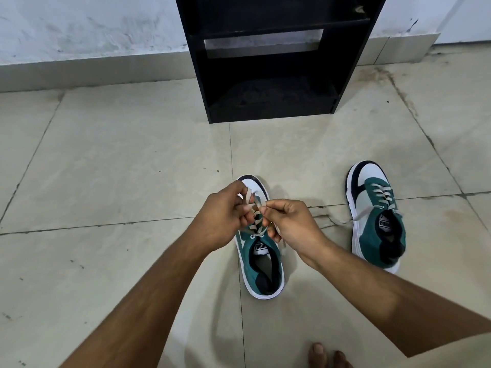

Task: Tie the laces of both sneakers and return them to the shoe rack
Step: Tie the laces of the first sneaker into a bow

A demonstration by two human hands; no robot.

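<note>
Two green, white and navy sneakers stand on the tiled floor, toes pointing away from me. Above the left sneaker [261, 264] in the middle, my left hand [225, 216] pinches a loop of its pale lace [249, 199]. My right hand [292, 221] pinches the other lace end close beside it, over the sneaker's tongue. Both hands hide most of that shoe's lacing. The right sneaker [377, 219] sits apart at the right, its lace [361, 215] loose and trailing onto the floor at its left side.
A black shoe rack [268, 107] stands against the white wall straight ahead, its lower shelves open toward me. Bare toes [326, 355] show at the bottom edge. Beige floor tiles [119, 160] surround the shoes.
</note>
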